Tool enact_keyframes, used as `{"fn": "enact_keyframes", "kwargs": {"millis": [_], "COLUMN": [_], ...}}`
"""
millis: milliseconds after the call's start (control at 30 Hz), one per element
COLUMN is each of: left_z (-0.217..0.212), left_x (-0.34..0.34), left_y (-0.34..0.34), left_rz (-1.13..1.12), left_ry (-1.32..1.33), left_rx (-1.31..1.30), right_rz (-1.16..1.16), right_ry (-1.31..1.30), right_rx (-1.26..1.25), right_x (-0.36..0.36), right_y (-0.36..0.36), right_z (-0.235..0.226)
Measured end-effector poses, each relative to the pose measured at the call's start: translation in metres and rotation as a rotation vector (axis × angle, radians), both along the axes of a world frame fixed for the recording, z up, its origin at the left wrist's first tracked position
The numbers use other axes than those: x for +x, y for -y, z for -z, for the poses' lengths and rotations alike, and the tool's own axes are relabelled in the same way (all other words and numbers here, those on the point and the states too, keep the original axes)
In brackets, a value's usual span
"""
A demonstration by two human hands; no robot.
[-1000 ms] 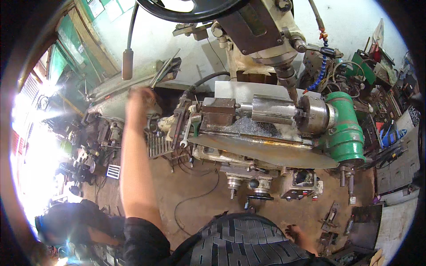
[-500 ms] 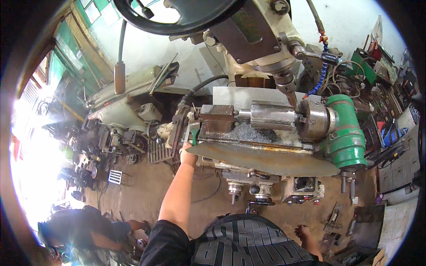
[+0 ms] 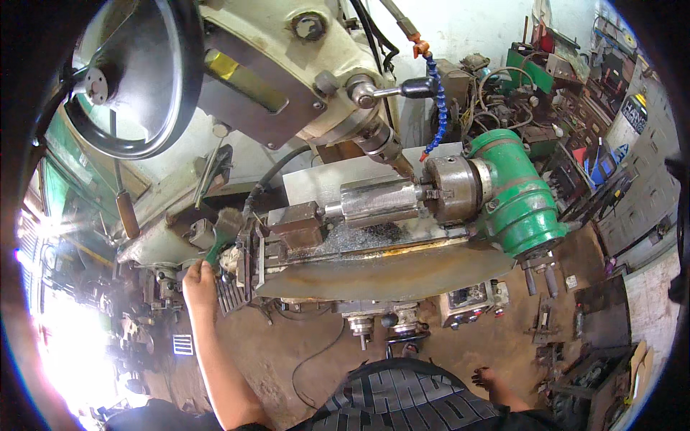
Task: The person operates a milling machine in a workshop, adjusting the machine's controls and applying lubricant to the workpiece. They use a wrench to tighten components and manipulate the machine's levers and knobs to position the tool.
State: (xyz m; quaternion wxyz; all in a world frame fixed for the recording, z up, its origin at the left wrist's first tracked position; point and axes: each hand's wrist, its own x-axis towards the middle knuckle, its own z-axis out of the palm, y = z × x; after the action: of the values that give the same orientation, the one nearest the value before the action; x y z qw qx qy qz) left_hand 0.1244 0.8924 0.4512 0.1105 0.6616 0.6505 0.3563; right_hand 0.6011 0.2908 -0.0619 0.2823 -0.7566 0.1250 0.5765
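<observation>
Left hand grips a green-handled brush beside the milling machine

The person's left hand (image 3: pixel 200 281) is closed around the lower end of a brush with a green handle and grey-brown bristles (image 3: pixel 216 247). The brush stands off the left end of the machine table, its bristle end pointing up and away from the person; whether the bristles touch anything behind them cannot be told. The left forearm reaches forward from the lower edge, well out to the left of the body.

The right hand (image 3: pixel 486 376) is low, to the right of the person's black shirt with grey lettering (image 3: pixel 402 396), above the brown floor (image 3: pixel 255 359). Its fingers look loosely parted, and nothing shows in its grasp.

On the machine, a shiny grooved metal cylinder (image 3: pixel 379 203) lies sideways between a brown-grey metal block (image 3: pixel 296 215) on the left and a round steel chuck (image 3: pixel 453 188) on the right. The chuck is mounted on a green ribbed cylindrical housing (image 3: pixel 514 185). Silvery metal shavings (image 3: pixel 366 235) lie below the cylinder, and a long, curved grey-brown sheet (image 3: pixel 381 276) runs along the near side. Overhead, a tapered steel spindle (image 3: pixel 377 142) slants down toward the cylinder's right end, near a blue segmented hose (image 3: pixel 438 108). A large black handwheel (image 3: pixel 190 72) fills the upper left.
</observation>
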Motion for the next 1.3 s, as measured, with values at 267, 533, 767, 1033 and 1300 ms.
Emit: {"fn": "enact_keyframes", "kwargs": {"millis": [267, 533, 767, 1033, 1300], "left_z": [-0.047, -0.029, -0.056, -0.033, -0.042], "left_x": [0.180, 0.278, 0.277, 0.259, 0.222], "left_y": [0.031, -0.010, -0.050, -0.067, -0.091], "left_rz": [0.464, 0.723, 0.863, 0.979, 1.137], "left_ry": [-0.073, -0.240, -0.377, -0.275, -0.341], "left_rx": [-0.148, -0.091, -0.134, -0.200, -0.106], "right_rz": [-0.062, 0.022, 0.206, 0.305, 0.448], "right_ry": [0.047, 0.111, -0.060, 0.031, 0.279], "right_rx": [0.024, 0.197, -0.014, -0.102, 0.188], "right_x": [0.031, 0.032, -0.001, -0.043, -0.093], "right_y": [-0.014, -0.040, 0.069, 0.096, 0.010], "right_z": [-0.004, -0.021, 0.007, -0.007, -0.033]}}
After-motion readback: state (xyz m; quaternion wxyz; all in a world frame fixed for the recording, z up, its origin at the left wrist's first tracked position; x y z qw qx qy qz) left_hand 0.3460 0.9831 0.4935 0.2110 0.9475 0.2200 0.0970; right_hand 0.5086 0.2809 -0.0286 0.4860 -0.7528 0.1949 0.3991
